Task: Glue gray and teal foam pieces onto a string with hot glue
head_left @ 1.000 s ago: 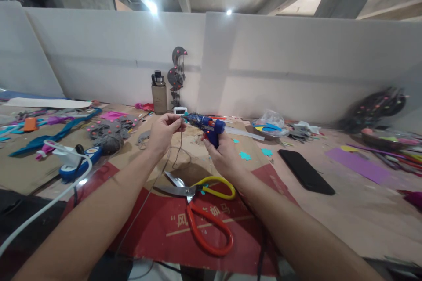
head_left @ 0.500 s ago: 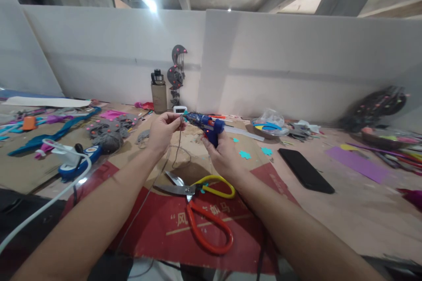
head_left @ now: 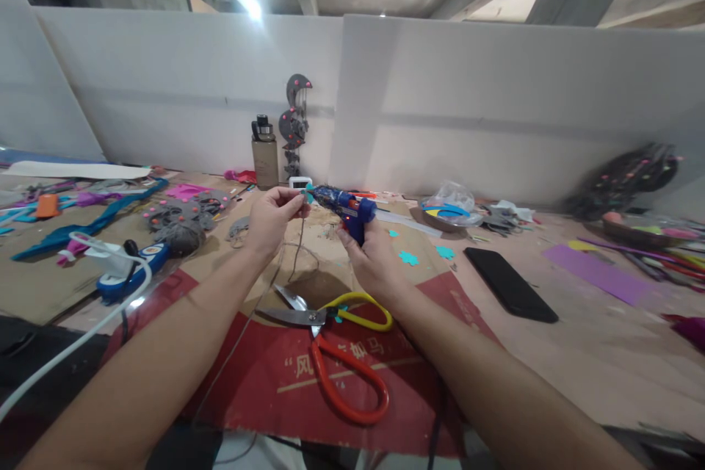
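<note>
My right hand (head_left: 366, 250) is wrapped around the handle of a blue hot glue gun (head_left: 352, 213), whose nozzle points left. My left hand (head_left: 275, 224) pinches a small teal cutout (head_left: 309, 196) right at the nozzle; whether the two touch I cannot tell. A thin grey string (head_left: 300, 239) hangs from the left fingertips and loops down onto the cardboard (head_left: 247, 382). Below both hands lie open scissors (head_left: 316, 317) with one yellow and one red handle. Teal flower cutouts (head_left: 408, 258) are on the table by my right wrist.
A black phone (head_left: 510, 284) lies to the right, near a purple sheet (head_left: 598, 273). On the left are a blue power strip (head_left: 135, 272) with a white cable and a grey yarn ball (head_left: 186, 236). A bottle (head_left: 265, 159) and hanging grey crescent decoration (head_left: 294, 125) stand behind.
The glue gun's nozzle has drawn slightly right, away from my left fingertips, and more of the teal cutout shows. My left hand has hardly moved.
</note>
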The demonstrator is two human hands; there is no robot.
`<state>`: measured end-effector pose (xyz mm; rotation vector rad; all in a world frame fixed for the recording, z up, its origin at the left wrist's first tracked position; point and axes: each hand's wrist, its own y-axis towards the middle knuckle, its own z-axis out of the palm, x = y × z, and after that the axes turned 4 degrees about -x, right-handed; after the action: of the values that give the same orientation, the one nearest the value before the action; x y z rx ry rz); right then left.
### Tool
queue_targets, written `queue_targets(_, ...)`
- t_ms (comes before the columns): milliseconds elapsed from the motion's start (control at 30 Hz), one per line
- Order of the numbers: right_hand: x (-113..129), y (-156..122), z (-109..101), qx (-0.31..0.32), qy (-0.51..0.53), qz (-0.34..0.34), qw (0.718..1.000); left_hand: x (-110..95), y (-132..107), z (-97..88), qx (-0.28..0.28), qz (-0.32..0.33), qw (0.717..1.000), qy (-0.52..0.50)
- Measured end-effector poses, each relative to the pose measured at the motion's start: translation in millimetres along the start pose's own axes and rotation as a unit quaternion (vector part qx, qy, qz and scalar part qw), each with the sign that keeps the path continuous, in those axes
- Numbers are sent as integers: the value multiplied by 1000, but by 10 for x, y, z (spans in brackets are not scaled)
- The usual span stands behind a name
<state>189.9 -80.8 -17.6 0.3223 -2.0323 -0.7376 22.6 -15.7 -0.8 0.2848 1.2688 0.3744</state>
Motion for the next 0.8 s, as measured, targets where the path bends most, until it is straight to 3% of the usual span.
queue_targets(800,-7,-6,11,1,10,5,1000,-2,-7,-2,10,4,1000,-3)
